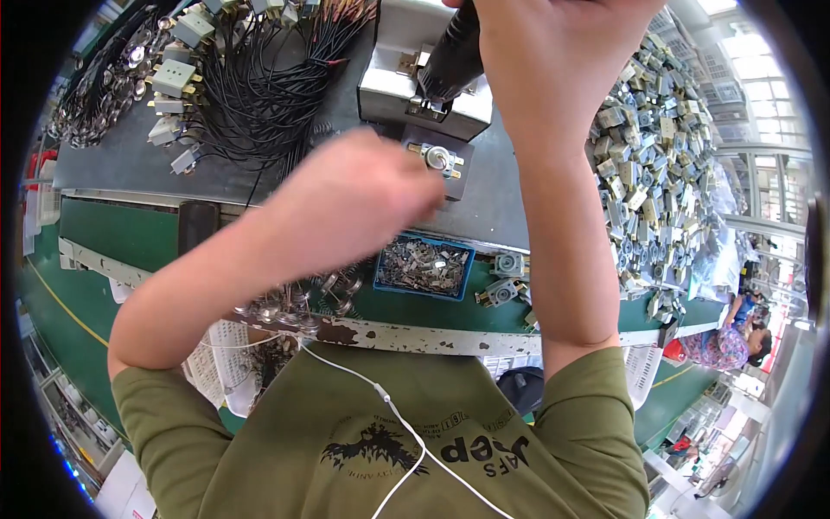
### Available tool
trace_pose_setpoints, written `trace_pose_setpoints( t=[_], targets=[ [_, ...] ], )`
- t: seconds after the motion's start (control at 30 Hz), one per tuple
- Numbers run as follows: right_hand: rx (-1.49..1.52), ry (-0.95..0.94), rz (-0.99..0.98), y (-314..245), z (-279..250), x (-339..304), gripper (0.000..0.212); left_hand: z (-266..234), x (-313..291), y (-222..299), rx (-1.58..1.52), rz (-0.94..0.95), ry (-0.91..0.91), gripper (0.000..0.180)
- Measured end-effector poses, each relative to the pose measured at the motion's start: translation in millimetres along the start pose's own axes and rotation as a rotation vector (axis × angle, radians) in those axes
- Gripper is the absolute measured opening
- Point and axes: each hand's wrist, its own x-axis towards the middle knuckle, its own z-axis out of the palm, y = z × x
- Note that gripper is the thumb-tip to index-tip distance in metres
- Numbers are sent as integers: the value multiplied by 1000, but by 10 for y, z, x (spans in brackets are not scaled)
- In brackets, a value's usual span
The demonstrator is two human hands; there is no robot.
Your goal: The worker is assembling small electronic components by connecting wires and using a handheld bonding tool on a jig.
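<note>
My left hand (372,186) is smeared by motion over the near edge of the bench, so its fingers and anything in them cannot be made out. Just right of it, a small square part with a round metal disc and brass-coloured tabs (438,159) sits on a dark plate below a metal fixture (424,82). At the top edge my right hand (558,39), partly cut off by the frame, is closed round a black electric screwdriver (451,56). The screwdriver slants down, its lower end over the fixture.
Black wires (259,108) with grey-white square parts (175,78) lie at the left. Many similar parts (648,164) are heaped at the right. A blue tray (424,266) of small metal pieces stands in front. Another person (722,344) sits far right.
</note>
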Motion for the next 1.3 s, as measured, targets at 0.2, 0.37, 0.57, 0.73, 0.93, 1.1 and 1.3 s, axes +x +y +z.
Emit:
trace_pose_setpoints(
  t=[0.2,0.37,0.57,0.73,0.93,1.1,1.3],
  targets=[
    [-47,7,292,-505,-199,-90,50,199,17,-322,176,-85,59,17],
    [-77,111,351,-618,-230,-198,41,284,47,-332,137,-80,97,16],
    [-26,123,110,-123,-281,-349,55,323,-7,-435,-44,-163,127,12],
    [95,-135,-510,165,-208,-5,69,293,-10,-398,-26,-163,139,9],
    [-83,-192,-196,-19,-183,-234,82,258,-28,-383,-53,-197,72,9],
    [-73,-181,172,-175,-197,-305,84,273,51,-365,-42,-377,36,23],
    [46,-77,281,-140,-82,-432,80,204,84,-489,88,-303,-163,30]
  ],
)
